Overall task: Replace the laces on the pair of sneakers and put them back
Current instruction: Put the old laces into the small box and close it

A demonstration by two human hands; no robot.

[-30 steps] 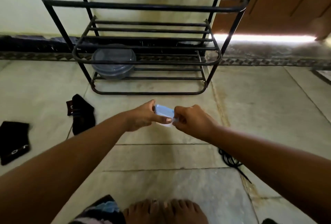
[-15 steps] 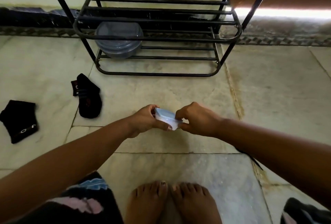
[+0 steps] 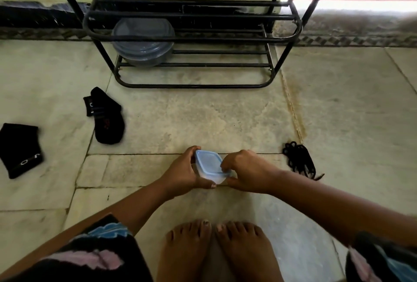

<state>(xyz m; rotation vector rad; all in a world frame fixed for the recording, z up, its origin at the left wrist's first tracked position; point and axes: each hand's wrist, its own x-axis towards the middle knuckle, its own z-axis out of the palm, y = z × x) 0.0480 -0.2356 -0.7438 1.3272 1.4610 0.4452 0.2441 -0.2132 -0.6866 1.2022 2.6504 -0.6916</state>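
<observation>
Left hand (image 3: 184, 172) grips the left side of a small clear box (image 3: 208, 167), fingers curled over its far edge, thumb under the near corner. Right hand (image 3: 244, 172) pinches the box's right edge, fingertips on the pale blue lid (image 3: 207, 161), thumb below. Lid sits on the box; contents not readable. Box is held low over the floor (image 3: 203, 119), just ahead of two bare feet (image 3: 216, 250). Bundle of black laces (image 3: 299, 159) lies on the floor just right of the right wrist, apart from it. Two black socks on the left: one (image 3: 106, 117) near the rack, another (image 3: 19, 149) at the frame edge. Black metal rack (image 3: 194, 38) stands ahead against the wall, a round lidded tub (image 3: 143, 42) on its bottom shelf, left side. Sneakers not in view.
</observation>
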